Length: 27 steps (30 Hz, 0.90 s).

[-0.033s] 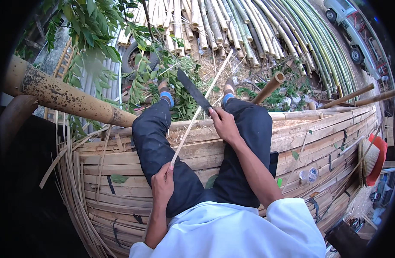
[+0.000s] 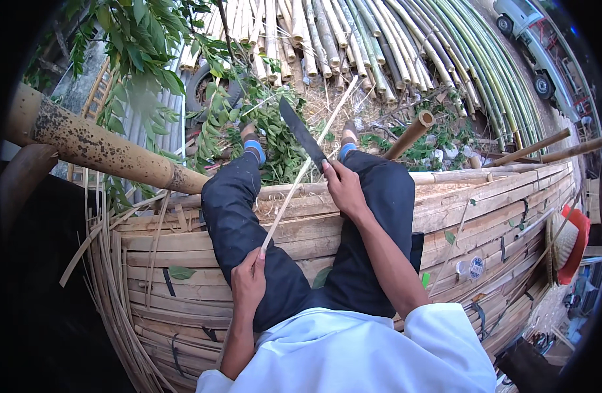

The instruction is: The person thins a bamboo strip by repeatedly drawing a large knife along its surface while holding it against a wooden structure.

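Note:
A long, pale bamboo strip (image 2: 285, 204) slants up and away between my knees. My left hand (image 2: 248, 280) grips its near end, close to my left thigh. In my right hand (image 2: 345, 187) is the handle of a machete (image 2: 299, 133) with a dark, broad blade pointing far and left. The blade lies across the strip or just above it; whether they touch I cannot tell. My right hand's fingers are wrapped round the handle, which is mostly hidden by them. The strip's far end rises over shavings on the ground.
I sit on stacked split-bamboo slats (image 2: 301, 249). A thick bamboo pole (image 2: 111, 144) juts in from the left, and a cut bamboo stub (image 2: 411, 133) rises ahead right. Bamboo poles (image 2: 327, 39) lie beyond leafy branches (image 2: 216, 124). A plastic cup (image 2: 470, 266) and a hat (image 2: 568, 243) are at right.
The machete and my right hand have shifted slightly to the right. The far end of the strip has moved a little to the right; my left hand stays in place.

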Tool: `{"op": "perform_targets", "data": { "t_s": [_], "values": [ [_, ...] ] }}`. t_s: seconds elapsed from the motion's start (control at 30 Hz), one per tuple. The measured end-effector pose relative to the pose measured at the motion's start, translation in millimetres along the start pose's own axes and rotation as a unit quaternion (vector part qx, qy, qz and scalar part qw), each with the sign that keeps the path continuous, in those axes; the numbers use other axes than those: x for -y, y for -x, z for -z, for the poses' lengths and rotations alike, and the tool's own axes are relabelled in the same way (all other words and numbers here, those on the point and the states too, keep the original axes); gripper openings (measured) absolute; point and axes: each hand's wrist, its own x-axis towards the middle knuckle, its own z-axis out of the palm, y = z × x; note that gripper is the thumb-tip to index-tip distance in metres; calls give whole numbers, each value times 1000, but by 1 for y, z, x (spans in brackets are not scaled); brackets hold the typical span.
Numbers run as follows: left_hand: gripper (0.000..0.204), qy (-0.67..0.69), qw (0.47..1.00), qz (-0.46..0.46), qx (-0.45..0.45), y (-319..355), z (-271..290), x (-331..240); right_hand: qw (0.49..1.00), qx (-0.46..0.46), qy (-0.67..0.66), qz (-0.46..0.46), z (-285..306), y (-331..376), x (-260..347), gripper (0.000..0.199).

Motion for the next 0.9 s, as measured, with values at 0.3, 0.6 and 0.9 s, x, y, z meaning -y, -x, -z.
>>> {"op": "perform_targets", "data": {
  "t_s": [0.3,0.6,0.9],
  "values": [
    [28,2,1000,-5,-10,1,-7,-5,999,-7,-21,-26,5,3,3,37],
    [28,6,999,-29,-22,-1,-8,-5,995,-6,-61,-72,2,-4,-1,38],
    [28,-13,1000,-5,-7,-1,-6,-9,993,-7,-94,-66,-1,-1,-4,38]
  ]
}}
